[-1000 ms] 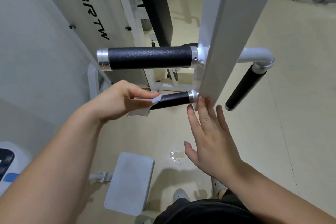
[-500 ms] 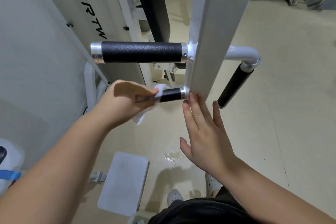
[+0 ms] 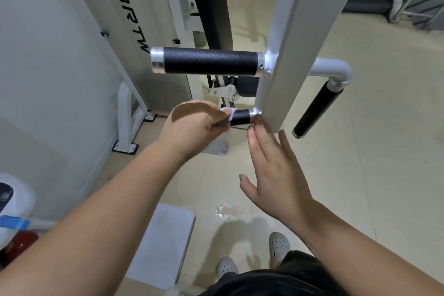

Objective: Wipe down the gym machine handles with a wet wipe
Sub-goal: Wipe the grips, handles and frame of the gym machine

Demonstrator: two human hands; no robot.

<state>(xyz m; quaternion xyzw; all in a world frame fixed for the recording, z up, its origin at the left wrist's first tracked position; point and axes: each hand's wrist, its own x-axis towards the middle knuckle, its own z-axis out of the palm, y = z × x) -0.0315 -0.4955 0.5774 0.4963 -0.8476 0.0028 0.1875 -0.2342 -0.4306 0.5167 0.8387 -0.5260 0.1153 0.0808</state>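
Black pebbled grip on the upper handle (image 3: pixel 207 61), capped in bright silver at both ends; lower handle (image 3: pixel 240 117) black as well, wipe (image 3: pixel 218 144) white. Upright (image 3: pixel 295 31) white, panel (image 3: pixel 129 14) white with black lettering, floor (image 3: pixel 384 151) cream, shoes (image 3: pixel 278 246) white and dotted with holes

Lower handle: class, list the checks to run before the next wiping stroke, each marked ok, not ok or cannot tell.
1. Left hand grips the wet wipe: ok.
2. Wipe wraps the lower handle: ok.
3. Right hand open, apart from the wipe: ok.
4. Upper handle already clean: cannot tell.
5. Floor dry underfoot: not ok, puddle near the shoes.
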